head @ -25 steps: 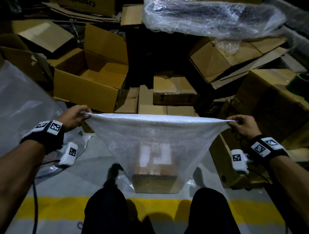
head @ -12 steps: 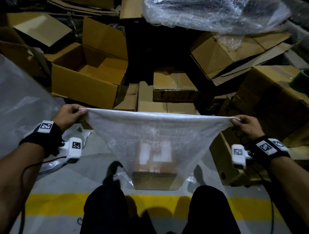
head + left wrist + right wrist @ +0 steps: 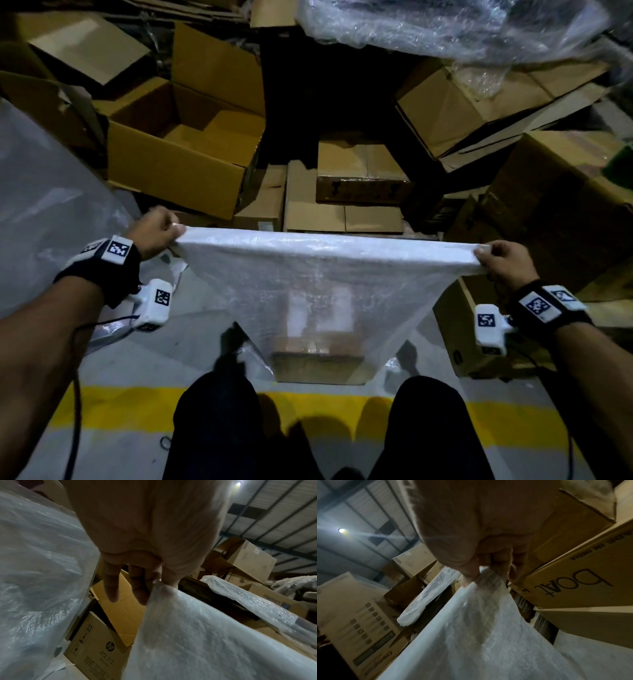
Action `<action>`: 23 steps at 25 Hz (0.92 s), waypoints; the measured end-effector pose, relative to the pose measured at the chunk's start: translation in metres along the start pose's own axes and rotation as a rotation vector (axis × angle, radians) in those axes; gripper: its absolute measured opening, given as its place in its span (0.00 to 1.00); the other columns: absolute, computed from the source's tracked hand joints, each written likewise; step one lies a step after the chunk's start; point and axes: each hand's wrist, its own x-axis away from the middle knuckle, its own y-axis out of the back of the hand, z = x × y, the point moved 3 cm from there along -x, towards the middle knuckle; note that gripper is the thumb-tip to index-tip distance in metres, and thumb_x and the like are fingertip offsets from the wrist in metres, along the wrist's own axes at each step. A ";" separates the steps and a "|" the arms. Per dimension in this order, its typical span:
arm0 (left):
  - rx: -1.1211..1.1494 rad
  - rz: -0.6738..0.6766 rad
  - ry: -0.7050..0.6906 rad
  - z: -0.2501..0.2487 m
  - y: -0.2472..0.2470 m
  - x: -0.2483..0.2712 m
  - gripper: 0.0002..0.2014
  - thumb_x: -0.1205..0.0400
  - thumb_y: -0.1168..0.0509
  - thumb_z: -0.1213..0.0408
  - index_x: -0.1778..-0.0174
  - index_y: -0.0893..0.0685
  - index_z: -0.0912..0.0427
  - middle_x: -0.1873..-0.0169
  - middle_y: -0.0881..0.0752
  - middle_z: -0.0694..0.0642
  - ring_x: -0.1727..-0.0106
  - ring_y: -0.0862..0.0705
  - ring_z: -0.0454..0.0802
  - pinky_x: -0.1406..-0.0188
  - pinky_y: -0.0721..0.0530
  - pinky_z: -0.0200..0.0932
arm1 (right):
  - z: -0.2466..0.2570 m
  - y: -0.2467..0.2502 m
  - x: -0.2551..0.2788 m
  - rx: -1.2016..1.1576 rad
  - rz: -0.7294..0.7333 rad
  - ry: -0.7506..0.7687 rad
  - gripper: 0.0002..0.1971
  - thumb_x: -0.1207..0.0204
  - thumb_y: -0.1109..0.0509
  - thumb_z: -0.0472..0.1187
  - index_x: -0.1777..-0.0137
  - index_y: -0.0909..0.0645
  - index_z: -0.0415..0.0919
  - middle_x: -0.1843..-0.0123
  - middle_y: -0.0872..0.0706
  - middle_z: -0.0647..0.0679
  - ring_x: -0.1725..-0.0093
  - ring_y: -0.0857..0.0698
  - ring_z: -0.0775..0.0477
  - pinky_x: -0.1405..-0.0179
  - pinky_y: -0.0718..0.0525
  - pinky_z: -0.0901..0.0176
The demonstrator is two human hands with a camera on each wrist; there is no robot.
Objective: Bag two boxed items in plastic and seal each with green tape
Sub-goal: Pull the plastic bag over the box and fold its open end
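Small brown cardboard box (image 3: 317, 363) sits at the bottom of the translucent white plastic bag (image 3: 322, 284), on the grey floor just past the yellow floor stripe (image 3: 308, 409). Left hand (image 3: 156, 233) and right hand (image 3: 505, 258) each pinch 1 top corner of the bag, mouth stretched taut. Keep tension even, centre the box, then fold the slack flat for taping; open brown cartons (image 3: 178, 150) piled beyond, tape roll not clearly visible.

The head view was taken from above, facing forward and down over the knees. Each wrist view was taken close under its palm, angled upward toward stacked cartons and roof. The bag (image 3: 318, 274) edge was shared by all three views, near in both wrist views.
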 end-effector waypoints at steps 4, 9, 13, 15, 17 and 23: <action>-0.044 0.046 -0.002 -0.001 -0.009 0.001 0.04 0.14 0.43 0.68 0.49 0.34 0.58 0.63 0.27 0.57 0.62 0.26 0.56 0.60 0.29 0.48 | 0.006 0.003 0.006 0.154 0.005 0.053 0.16 0.20 0.31 0.38 0.35 0.29 0.41 0.45 0.24 0.44 0.52 0.22 0.42 0.62 0.24 0.56; 0.113 0.103 0.048 -0.001 -0.016 0.007 0.06 0.14 0.41 0.63 0.49 0.26 0.62 0.60 0.25 0.59 0.62 0.26 0.52 0.65 0.25 0.44 | 0.007 -0.003 0.004 0.186 0.111 0.106 0.04 0.17 0.37 0.34 0.48 0.21 0.41 0.42 0.18 0.37 0.49 0.21 0.43 0.52 0.22 0.52; 0.123 0.238 0.055 0.016 -0.014 0.005 0.16 0.25 0.27 0.73 0.45 0.24 0.63 0.54 0.20 0.62 0.56 0.21 0.55 0.56 0.22 0.46 | 0.009 -0.001 0.009 0.093 0.153 0.035 0.12 0.21 0.35 0.27 0.39 0.18 0.32 0.39 0.19 0.35 0.52 0.20 0.44 0.63 0.19 0.67; 0.071 0.232 0.020 0.023 -0.013 0.001 0.17 0.27 0.27 0.79 0.46 0.23 0.64 0.52 0.20 0.66 0.54 0.21 0.56 0.57 0.21 0.42 | 0.012 -0.002 0.012 0.097 0.191 0.043 0.16 0.23 0.33 0.25 0.35 0.20 0.30 0.35 0.19 0.33 0.44 0.19 0.41 0.55 0.19 0.65; 0.070 0.203 -0.024 0.022 -0.015 0.001 0.15 0.25 0.30 0.81 0.48 0.23 0.64 0.56 0.20 0.64 0.60 0.22 0.54 0.70 0.20 0.32 | 0.011 -0.003 0.014 0.115 0.225 0.034 0.19 0.24 0.31 0.24 0.33 0.21 0.30 0.32 0.20 0.32 0.37 0.20 0.38 0.45 0.22 0.56; 0.078 0.103 -0.126 0.016 -0.016 0.010 0.07 0.21 0.34 0.80 0.51 0.20 0.67 0.65 0.21 0.57 0.66 0.25 0.48 0.72 0.24 0.30 | 0.008 -0.002 0.018 0.117 0.194 0.053 0.16 0.24 0.29 0.29 0.36 0.19 0.30 0.38 0.17 0.35 0.45 0.20 0.45 0.52 0.24 0.58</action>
